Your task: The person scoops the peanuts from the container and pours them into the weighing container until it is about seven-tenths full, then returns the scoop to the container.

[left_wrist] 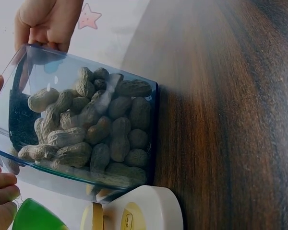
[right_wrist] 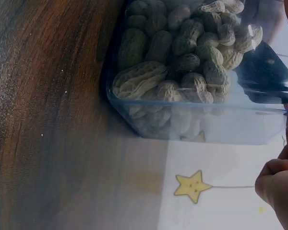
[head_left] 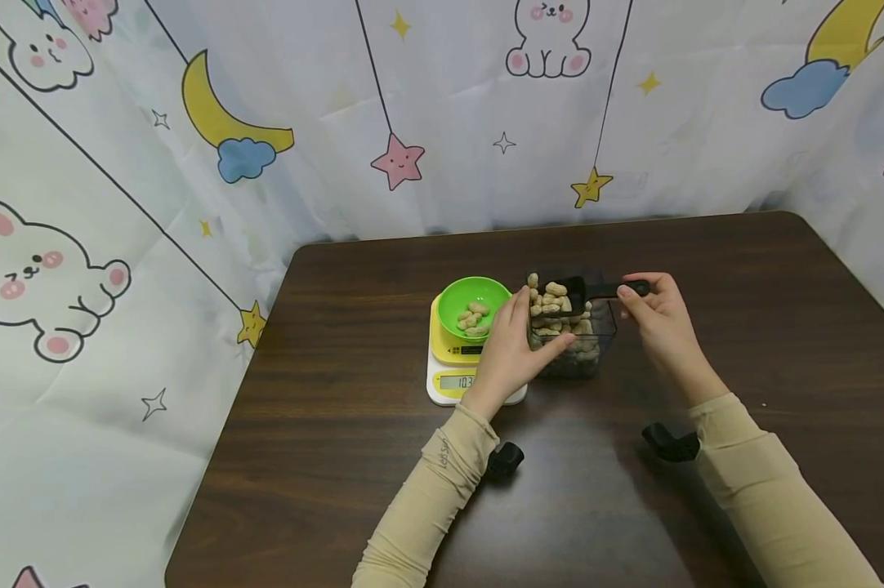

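Note:
A clear plastic container (head_left: 573,365) of peanuts (left_wrist: 120,132) stands right of centre on the table. My left hand (head_left: 511,351) holds its left front corner, fingers along the side wall and thumb over the front rim. With my right hand (head_left: 663,322) I grip the handle of a black scoop (head_left: 578,292), which lies over the container's opening with several peanuts in it. Left of the container, a green bowl (head_left: 449,300) with several peanuts rests on a yellow and white kitchen scale (head_left: 436,363). My left hand hides part of the scale and its display.
The dark wooden table (head_left: 324,367) extends around these things. Behind it hangs a white printed curtain (head_left: 457,106). A black device (head_left: 504,460) is at the left wrist and another black device (head_left: 670,443) at the right.

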Tool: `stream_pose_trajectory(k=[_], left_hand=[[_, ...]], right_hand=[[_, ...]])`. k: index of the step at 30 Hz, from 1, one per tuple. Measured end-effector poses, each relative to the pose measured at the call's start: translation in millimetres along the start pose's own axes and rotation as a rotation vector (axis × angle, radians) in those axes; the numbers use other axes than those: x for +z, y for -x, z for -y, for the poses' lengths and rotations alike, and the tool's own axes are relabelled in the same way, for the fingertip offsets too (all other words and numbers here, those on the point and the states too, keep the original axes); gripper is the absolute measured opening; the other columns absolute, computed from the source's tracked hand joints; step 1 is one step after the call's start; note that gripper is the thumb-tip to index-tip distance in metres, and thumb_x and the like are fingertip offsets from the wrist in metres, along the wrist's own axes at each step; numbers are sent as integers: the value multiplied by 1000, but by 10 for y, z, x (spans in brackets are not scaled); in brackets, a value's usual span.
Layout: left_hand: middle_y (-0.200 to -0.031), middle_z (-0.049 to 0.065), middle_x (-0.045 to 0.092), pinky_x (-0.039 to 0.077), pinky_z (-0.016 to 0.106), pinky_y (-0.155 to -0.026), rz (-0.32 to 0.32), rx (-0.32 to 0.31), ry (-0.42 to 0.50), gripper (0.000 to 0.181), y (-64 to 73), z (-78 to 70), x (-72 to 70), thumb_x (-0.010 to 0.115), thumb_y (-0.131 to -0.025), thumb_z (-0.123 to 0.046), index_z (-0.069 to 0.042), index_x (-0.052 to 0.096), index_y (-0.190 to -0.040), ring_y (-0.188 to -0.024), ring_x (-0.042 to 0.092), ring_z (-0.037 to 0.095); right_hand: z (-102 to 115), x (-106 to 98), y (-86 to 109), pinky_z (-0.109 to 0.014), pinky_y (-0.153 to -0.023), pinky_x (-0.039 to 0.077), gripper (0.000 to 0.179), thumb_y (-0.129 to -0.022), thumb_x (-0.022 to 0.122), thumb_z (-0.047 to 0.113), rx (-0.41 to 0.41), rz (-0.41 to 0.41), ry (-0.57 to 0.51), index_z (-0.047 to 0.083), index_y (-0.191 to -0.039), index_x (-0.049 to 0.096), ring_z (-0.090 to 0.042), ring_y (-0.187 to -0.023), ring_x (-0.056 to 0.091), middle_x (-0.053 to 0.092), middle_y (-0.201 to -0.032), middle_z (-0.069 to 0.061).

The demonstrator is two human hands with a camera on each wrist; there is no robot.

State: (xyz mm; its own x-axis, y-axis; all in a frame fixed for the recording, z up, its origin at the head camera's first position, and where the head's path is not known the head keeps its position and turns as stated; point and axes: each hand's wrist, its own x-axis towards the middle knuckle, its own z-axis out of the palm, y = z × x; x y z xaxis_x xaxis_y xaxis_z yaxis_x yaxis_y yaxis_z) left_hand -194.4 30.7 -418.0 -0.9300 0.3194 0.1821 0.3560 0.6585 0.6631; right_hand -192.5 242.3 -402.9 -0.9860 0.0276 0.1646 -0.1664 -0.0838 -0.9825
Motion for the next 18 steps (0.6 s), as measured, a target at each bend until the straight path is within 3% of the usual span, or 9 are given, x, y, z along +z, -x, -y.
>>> stream_pose_trajectory(k=[4,7,9,14,18], left_hand=[[-154,8,25,32,42,-112,-2,2,2,88,3,3,-4,55,-85,-59,-14,18,-150,-142,26,23],[-154,8,25,32,42,-113,-2,6,0,87,2,2,-4,56,-85,-58,-13,19,-150,-142,26,23],[-154,8,25,31,42,-113,-2,8,0,87,0,3,-3,56,-85,-58,-13,20,-150,-142,26,22],[-154,7,25,31,42,-113,1,8,7,87,-4,2,-1,57,-85,-58,-13,20,-150,-142,25,22],[-154,7,26,30,42,-113,-1,8,12,87,-9,-1,-2,57,-85,-57,-13,19,-150,-142,26,22]], right_hand=[[-6,18,-10,-12,-69,45,19,-97,49,19,-30,26,218,24,-113,41,-5,-69,50,49,-73,8],[-16,33,-21,-12,-70,45,19,-97,49,22,-29,15,302,25,-113,41,-6,-69,50,50,-72,8],[-22,34,-26,-13,-68,45,19,-96,50,22,-17,6,262,24,-113,42,-6,-68,50,51,-70,9],[-24,21,-22,-14,-60,41,19,-94,53,19,19,4,-3,16,-111,43,-4,-64,47,53,-68,8],[-17,-2,-14,-15,-61,39,22,-94,53,19,46,26,-147,12,-111,41,-4,-64,46,54,-74,5]])
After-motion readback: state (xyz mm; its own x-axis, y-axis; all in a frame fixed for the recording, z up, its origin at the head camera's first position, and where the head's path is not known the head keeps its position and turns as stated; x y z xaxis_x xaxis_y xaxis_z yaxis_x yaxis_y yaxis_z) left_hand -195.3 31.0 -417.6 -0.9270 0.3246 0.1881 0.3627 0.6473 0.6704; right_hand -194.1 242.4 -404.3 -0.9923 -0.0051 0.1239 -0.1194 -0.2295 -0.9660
